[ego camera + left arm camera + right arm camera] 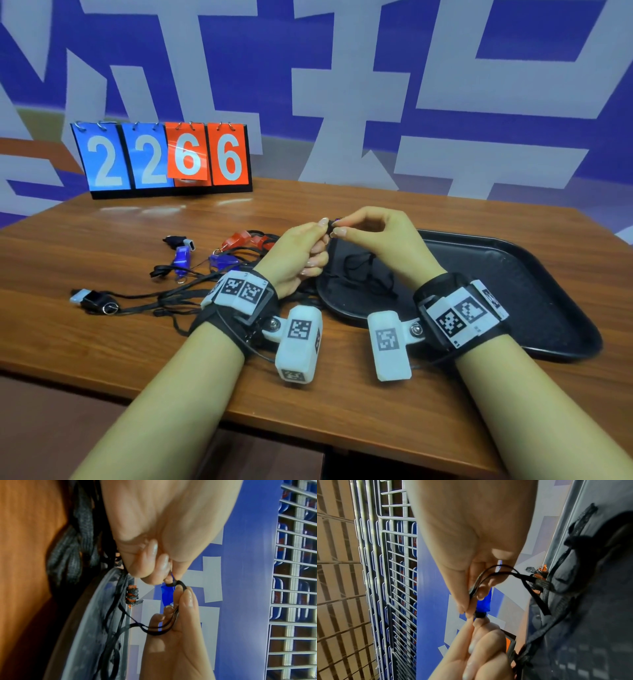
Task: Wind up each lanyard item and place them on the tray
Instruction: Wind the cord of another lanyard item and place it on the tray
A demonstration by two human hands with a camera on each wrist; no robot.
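Note:
A blue whistle (337,220) on a thin black cord (366,270) is held above the black tray (534,274). My left hand (320,233) pinches the cord at the whistle's end (178,584). My right hand (342,228) pinches the blue whistle (483,604) with cord loops (496,572) running through its fingers. The rest of the cord hangs down onto the tray. An orange whistle (132,595) wound in black cord lies on the tray, also in the right wrist view as the wound orange whistle (539,580).
A tangle of loose lanyards with red whistles (239,238), blue whistles (181,258) and black whistles (92,299) lies on the wooden table (102,342) left of my left wrist. A flip scoreboard (164,159) stands at the back left.

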